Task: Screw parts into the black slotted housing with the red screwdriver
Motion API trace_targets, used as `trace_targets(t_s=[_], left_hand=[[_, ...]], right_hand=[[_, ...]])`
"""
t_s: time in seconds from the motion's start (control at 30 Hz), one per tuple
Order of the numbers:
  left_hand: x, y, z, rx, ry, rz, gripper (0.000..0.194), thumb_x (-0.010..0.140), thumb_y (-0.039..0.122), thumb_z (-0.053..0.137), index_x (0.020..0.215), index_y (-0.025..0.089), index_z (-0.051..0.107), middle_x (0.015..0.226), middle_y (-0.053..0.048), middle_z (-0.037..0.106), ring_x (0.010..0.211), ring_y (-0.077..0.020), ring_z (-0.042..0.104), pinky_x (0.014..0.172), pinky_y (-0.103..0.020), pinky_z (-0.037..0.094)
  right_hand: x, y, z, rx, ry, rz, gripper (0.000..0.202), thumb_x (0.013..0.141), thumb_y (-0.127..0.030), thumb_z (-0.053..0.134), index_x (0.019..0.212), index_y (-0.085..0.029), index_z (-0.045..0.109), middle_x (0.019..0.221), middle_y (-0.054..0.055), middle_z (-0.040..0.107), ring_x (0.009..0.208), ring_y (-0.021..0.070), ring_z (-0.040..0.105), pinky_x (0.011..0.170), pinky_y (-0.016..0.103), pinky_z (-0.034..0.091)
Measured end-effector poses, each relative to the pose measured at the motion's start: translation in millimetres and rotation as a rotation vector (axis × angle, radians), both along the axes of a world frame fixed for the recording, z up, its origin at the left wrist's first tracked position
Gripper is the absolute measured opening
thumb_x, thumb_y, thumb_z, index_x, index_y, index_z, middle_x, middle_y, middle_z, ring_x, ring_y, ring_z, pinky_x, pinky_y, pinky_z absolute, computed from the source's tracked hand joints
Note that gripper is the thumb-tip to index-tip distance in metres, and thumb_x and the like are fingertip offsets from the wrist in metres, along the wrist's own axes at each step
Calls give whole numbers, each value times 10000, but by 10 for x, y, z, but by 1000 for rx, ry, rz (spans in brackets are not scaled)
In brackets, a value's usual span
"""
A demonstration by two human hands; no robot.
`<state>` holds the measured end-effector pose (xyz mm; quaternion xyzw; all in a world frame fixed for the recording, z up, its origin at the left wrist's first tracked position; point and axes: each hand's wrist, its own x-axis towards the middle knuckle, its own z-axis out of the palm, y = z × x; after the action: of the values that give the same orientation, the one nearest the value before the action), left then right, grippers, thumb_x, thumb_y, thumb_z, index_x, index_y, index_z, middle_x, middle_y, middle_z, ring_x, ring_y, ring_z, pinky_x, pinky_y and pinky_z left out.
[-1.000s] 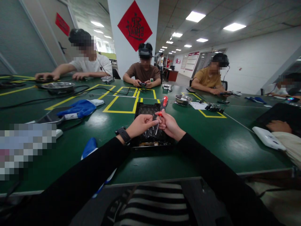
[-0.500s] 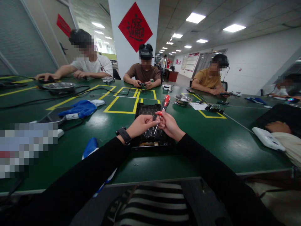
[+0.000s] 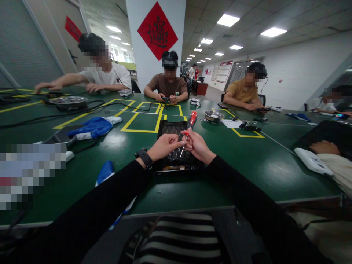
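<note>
Now R hand (image 3: 200,146) grips screwdriver (image 3: 193,119), L hand (image 3: 162,147) curled by shaft (image 3: 182,149), hold unclear; case (image 3: 173,127) inside tbl edge (image 3: 176,212).

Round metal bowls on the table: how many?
2: left bowl beyond the blue cloth; right bowl right of the screwdriver in the right hand. Others may be hidden.

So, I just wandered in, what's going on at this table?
Someone in black sleeves has a red-and-dark screwdriver in the right hand, its shaft slanting down over an open black case. The left hand is close in, thumb and fingers by the shaft; whether they grip it is hard to tell. The case sits on the green table, and across it other people have their hands on or above the tabletop.
</note>
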<state>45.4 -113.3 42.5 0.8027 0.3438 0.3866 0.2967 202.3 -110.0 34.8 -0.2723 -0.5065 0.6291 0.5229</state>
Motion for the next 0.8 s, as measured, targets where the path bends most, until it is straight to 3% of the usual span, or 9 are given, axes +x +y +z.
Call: trace_targets(t_s=[0.27, 0.43, 0.6, 0.8], left_hand=[[-56, 65, -6, -21, 48, -23, 360, 746, 456, 524, 594, 132, 486, 502, 53, 343, 473, -54, 284, 463, -188, 222], [-53, 47, 5, -108, 79, -59, 370, 702, 475, 571, 719, 109, 622, 557, 8, 511, 501, -72, 395, 479, -193, 286], [-41, 49, -14, -175, 79, -110, 370, 618, 435, 666, 780, 101, 659, 601, -26, 594, 510, -84, 453, 483, -199, 324], [-60, 86, -36, -86, 91, -105, 326, 704, 422, 595, 652, 106, 657, 597, -37, 620, 530, -88, 488, 504, -200, 338]], right_hand=[[14, 7, 8, 15, 76, 8, 350, 844, -506, 403, 872, -168, 488, 541, -46, 455, 358, 30, 256, 365, 160, 195], [48, 31, 25, 60, 174, -147, 333, 861, -499, 369, 870, -184, 476, 554, -44, 435, 377, 43, 266, 374, 168, 228], [112, 54, 50, 113, 221, -282, 287, 877, -470, 356, 859, -204, 465, 570, -44, 423, 386, 43, 294, 390, 169, 256], [168, 73, 88, 131, 245, -339, 271, 891, -444, 332, 855, -208, 462, 570, -43, 412, 399, 51, 303, 398, 176, 272]])
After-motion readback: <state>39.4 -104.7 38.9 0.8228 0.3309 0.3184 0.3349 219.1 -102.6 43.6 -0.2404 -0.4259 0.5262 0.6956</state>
